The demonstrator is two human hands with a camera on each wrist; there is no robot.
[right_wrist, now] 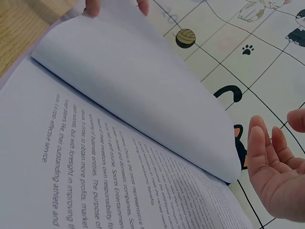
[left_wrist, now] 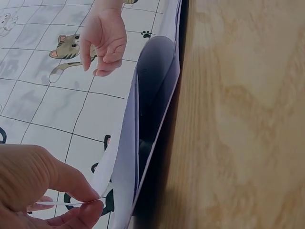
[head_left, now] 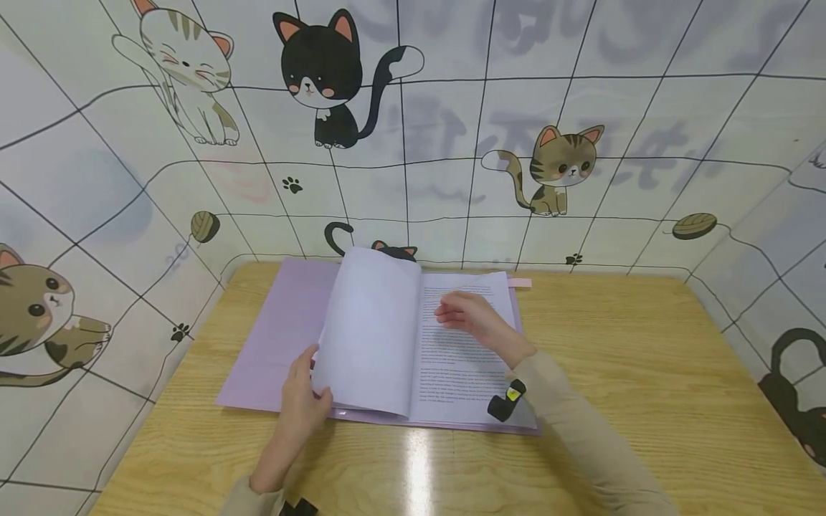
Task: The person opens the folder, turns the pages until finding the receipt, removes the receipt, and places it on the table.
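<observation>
We see a purple folder [head_left: 290, 344] lying open near the far edge of the table, with a blank white page [head_left: 371, 330] curving up at its middle and a printed page [head_left: 461, 373] flat on its right side. With our left hand [head_left: 303, 398] we pinch the blank page by its lower left edge, that grip pressed together on the paper. Our right hand [head_left: 474, 315] hovers above the printed page, its grip relaxed, fingers loosely bent and apart from the paper. A pink tab [head_left: 521, 283] sticks out at the folder's upper right. Beneath everything we have a table [head_left: 645, 358] of pale, yellowish wood grain, with a bright streak of light on its near side. White sheeting [head_left: 445, 193] printed with dark, grid-like lines rises behind it and at both sides. On the back part we count 3 fully visible cartoon cats, plus a black cat partly hidden behind the raised page; 2 yarn balls and some paw prints accompany them.
</observation>
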